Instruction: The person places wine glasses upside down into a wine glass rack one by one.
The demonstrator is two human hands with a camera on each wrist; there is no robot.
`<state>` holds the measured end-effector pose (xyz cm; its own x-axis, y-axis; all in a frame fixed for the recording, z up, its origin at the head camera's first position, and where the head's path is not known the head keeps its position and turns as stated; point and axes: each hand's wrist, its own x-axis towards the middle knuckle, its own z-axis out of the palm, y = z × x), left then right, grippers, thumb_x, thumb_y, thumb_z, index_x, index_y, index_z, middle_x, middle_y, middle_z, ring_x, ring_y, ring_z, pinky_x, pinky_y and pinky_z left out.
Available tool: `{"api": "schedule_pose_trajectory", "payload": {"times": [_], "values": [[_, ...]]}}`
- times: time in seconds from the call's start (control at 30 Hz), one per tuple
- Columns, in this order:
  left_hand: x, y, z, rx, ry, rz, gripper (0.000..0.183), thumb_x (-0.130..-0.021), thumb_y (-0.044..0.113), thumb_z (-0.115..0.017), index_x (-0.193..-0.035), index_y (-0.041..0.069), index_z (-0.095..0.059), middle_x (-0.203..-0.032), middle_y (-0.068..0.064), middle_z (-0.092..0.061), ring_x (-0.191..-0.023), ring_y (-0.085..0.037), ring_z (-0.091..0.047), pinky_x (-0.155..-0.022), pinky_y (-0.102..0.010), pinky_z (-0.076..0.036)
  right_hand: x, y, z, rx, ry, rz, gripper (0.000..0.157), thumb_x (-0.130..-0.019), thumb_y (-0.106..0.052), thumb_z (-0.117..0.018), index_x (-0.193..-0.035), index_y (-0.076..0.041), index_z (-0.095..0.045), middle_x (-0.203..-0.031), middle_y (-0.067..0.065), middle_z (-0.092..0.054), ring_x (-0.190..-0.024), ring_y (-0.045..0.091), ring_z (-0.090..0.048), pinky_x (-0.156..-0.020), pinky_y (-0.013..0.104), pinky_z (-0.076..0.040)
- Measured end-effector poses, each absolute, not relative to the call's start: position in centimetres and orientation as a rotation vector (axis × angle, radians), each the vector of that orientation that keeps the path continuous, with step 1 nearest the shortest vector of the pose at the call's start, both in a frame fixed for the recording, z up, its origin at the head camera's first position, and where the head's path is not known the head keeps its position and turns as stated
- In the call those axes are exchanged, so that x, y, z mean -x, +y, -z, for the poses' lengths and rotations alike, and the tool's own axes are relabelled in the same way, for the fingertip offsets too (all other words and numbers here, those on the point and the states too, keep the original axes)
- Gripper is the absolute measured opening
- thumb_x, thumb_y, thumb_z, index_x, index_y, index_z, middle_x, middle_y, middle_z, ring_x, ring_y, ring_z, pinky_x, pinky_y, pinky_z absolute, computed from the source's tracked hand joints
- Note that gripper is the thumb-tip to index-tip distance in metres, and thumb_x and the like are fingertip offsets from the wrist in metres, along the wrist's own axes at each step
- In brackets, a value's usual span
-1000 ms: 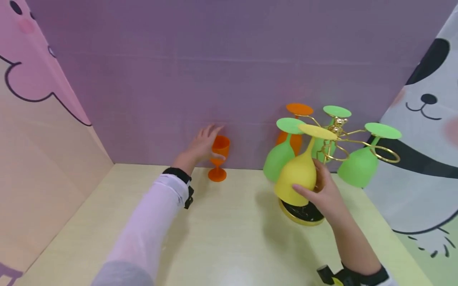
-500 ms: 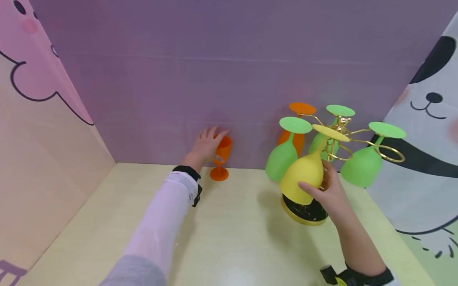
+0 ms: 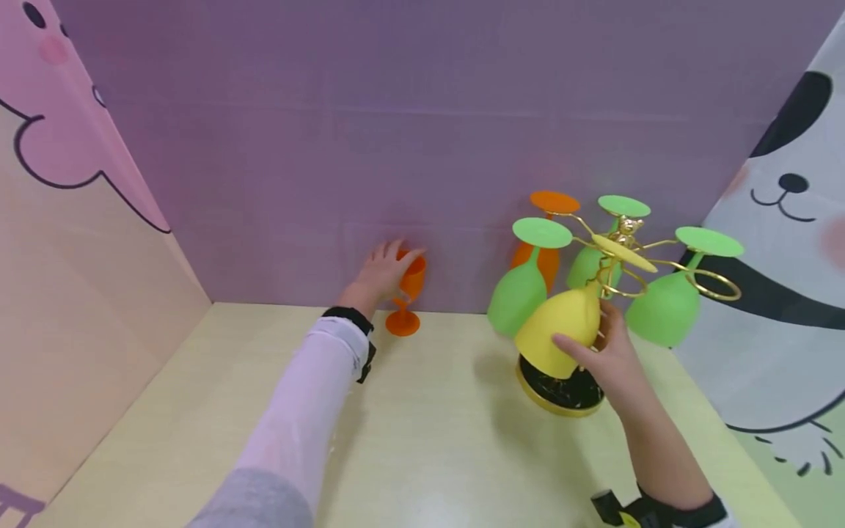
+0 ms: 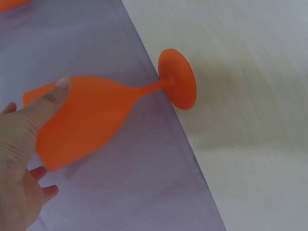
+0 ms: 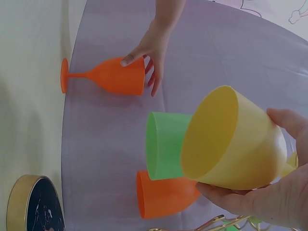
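An orange goblet (image 3: 412, 279) stands upright on the table against the purple backdrop. My left hand (image 4: 19, 159) is at its rim, the thumb over the side of the bowl and the other fingers loosely bent beyond the rim, not visibly closed round it. My right hand (image 3: 610, 348) holds a yellow goblet (image 3: 560, 330) by the bowl, mouth down and tilted. Its foot is up among the rings of a gold glass rack (image 3: 623, 235); whether the stem sits in a ring cannot be made out. In the right wrist view, the yellow goblet's (image 5: 236, 139) mouth faces left.
On the rack, an orange goblet (image 3: 554, 202) and several green goblets (image 3: 518, 297) hang upside down close around my right hand. The rack's round black base (image 3: 564, 392) has a gold edge. A purple backdrop (image 3: 317, 161) rises behind the table (image 3: 422, 440).
My left hand has moved slightly right, higher over the orange goblet's rim. In my right hand the yellow goblet has tilted further, its foot shifting right and down toward the rack's centre.
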<state>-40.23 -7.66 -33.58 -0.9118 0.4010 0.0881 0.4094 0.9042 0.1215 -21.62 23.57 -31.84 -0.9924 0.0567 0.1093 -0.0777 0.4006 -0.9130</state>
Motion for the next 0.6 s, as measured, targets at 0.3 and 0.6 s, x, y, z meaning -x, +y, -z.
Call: {"api": "schedule_pose_trajectory", "payload": {"times": [0.3, 0.6], "values": [[40.2, -6.82, 33.93, 0.681, -3.01, 0.134, 0.091, -0.07, 0.037, -0.072, -0.141, 0.037, -0.016, -0.146, -0.011, -0.005, -0.131, -0.039, -0.007, -0.107, -0.052, -0.013, 21.24, 23.84, 32.12, -0.041, -2.513, -1.646, 0.09, -0.081, -0.029, -0.064, -0.14, -0.011, 0.001, -0.14, 0.022, -0.018, -0.12, 0.039, -0.034, -0.082, 0.023, -0.045], [40.16, -6.68, 34.52, 0.657, -2.989, 0.087, 0.087, -0.071, 0.038, -0.071, -0.14, 0.035, -0.019, -0.145, -0.014, -0.009, -0.13, -0.041, -0.009, -0.105, -0.055, -0.016, 20.67, 23.97, 32.69, -0.09, -2.531, -1.572, 0.09, -0.08, -0.026, -0.066, -0.14, -0.01, -0.002, -0.14, 0.022, -0.021, -0.118, 0.039, -0.036, -0.076, 0.014, -0.044]]}}
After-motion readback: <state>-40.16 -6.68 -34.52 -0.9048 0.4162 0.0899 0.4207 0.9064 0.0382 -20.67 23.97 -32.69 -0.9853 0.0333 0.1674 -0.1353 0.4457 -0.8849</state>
